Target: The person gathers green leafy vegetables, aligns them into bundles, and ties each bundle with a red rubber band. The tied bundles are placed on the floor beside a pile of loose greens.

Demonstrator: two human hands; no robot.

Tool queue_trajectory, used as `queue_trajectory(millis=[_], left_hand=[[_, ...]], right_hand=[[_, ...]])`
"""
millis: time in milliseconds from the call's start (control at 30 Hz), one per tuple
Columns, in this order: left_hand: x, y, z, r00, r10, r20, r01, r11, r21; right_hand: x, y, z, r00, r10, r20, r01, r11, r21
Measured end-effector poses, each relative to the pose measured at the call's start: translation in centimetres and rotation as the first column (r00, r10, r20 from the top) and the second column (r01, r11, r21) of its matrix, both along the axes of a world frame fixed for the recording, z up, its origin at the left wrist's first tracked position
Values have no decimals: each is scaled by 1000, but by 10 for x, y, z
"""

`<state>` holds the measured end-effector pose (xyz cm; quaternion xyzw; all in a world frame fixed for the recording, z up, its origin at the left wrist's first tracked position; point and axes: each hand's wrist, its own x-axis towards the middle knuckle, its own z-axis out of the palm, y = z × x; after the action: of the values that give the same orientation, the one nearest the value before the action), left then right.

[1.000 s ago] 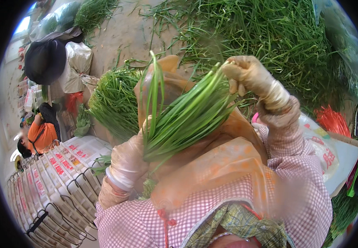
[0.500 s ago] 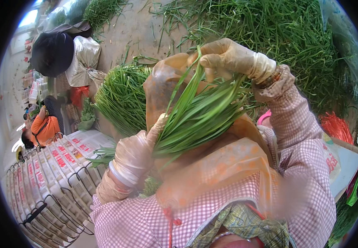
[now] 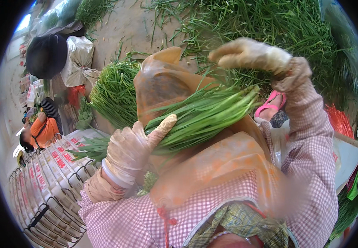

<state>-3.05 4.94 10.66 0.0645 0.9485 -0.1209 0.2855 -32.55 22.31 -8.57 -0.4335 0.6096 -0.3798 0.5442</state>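
Left hand (image 3: 131, 148): I have it curled around a bunch of green stalks (image 3: 212, 120)
Right hand (image 3: 251, 56): empty, loosely open, apart from them

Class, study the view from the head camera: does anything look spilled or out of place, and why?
Yes, loose green stalks straggle across the floor beside the big heap. They look spilled because they point every way, unlike the aligned bunch in the left hand.
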Motion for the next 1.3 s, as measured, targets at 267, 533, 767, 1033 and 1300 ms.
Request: queue_trajectory(millis=[267,533,767,1033,1300], left_hand=[[-48,-20,31,815,-535,-223,376,781,-498],[-18,-42,12,834,-423,-355,227,848,-480],[50,-22,-39,776,88,-624,-107,994,7],[72,-10,-63,655,507,-560,-279,851,444],[91,-14,-100,642,392,-659,-267,920,286]], right_hand=[[62,0,-9,868,-8,496,154,955,-254],[53,-27,62,924,-130,-359,-102,821,-562],[123,-50,35,833,-438,-337,51,668,-742],[115,-36,61,578,-485,656,802,484,-349],[14,24,55,266,-415,870,901,428,-72]])
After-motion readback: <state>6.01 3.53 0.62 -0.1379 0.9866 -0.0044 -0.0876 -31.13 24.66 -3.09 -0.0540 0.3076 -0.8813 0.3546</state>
